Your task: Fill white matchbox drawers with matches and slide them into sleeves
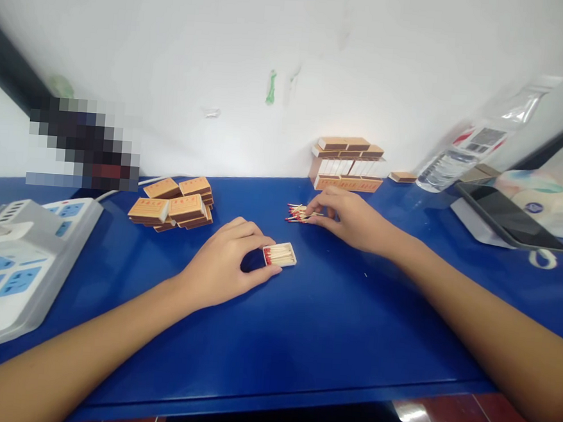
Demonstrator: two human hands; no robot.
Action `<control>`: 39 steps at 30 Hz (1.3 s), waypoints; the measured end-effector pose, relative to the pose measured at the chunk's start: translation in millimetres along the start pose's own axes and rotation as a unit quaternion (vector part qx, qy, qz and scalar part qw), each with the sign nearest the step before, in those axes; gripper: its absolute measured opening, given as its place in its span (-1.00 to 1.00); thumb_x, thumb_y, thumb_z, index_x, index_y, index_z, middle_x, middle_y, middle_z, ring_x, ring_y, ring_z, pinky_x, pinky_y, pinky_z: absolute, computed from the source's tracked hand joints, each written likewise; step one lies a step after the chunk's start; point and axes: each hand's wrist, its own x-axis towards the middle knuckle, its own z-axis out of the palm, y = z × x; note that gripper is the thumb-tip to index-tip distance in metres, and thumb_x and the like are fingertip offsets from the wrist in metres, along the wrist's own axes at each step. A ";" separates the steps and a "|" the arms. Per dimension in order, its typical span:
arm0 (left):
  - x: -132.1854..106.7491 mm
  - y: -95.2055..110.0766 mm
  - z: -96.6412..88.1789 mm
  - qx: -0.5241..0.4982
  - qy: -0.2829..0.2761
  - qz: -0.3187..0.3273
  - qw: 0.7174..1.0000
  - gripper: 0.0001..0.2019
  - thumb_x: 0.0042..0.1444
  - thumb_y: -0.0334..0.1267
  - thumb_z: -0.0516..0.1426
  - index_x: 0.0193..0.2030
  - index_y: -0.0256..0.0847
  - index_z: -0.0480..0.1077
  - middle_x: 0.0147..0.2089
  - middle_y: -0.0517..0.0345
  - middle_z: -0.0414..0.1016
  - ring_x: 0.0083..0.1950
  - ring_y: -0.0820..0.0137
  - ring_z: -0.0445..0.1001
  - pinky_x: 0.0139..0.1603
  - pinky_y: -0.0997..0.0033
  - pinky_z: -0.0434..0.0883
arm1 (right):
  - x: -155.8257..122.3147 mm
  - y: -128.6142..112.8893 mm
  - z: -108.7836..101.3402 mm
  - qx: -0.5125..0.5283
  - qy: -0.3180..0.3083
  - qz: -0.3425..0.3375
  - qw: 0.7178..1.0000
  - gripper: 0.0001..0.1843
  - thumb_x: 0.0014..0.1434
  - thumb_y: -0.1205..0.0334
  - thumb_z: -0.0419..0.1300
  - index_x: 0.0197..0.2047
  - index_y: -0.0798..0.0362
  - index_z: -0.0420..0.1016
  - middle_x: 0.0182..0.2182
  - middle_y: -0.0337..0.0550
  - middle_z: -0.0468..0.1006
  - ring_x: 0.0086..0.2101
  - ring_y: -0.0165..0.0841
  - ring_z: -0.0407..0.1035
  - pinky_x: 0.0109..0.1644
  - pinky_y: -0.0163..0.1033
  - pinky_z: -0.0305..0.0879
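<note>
My left hand (230,262) rests on the blue table (331,330), thumb and fingers closed on the left end of a small open matchbox tray (281,255) filled with red-tipped matches. Farther back, my right hand (351,217) lies over a loose pile of red-tipped matches (297,213), its fingertips pinching at several of them. The two hands are about a hand's width apart.
A heap of closed matchboxes (176,205) lies at the back left. A stack of matchboxes and white trays (347,164) stands against the wall, one single box (403,177) beside it. A power strip (13,256) sits left; a plastic bottle (473,150), phone (507,217) and tissue pack (548,191) right.
</note>
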 end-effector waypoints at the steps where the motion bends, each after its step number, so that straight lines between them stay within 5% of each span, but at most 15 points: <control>1: 0.0 0.1 -0.1 0.001 0.000 0.001 1.000 -0.74 0.29 -0.13 0.32 0.04 -0.18 0.59 -0.08 0.04 0.59 -0.06 0.22 0.48 0.02 0.11 0.47 | 0.1 0.6 0.0 -0.001 0.000 0.002 1.000 -0.77 0.39 0.08 0.23 -0.08 0.05 0.60 -0.22 -0.09 0.49 -0.35 -0.32 0.32 -0.22 -0.18 0.19; 39: -0.3 -0.7 -0.2 0.004 -0.003 0.005 1.000 -0.74 0.30 -0.11 0.31 0.04 -0.15 0.58 -0.08 0.04 0.59 -0.07 0.21 0.48 0.01 0.11 0.47 | -2.5 -3.7 -7.8 0.023 -0.052 0.044 0.997 -0.66 0.44 -0.04 0.11 -0.26 0.01 0.45 -0.22 -0.02 0.52 -0.25 -0.19 0.40 -0.15 -0.08 0.28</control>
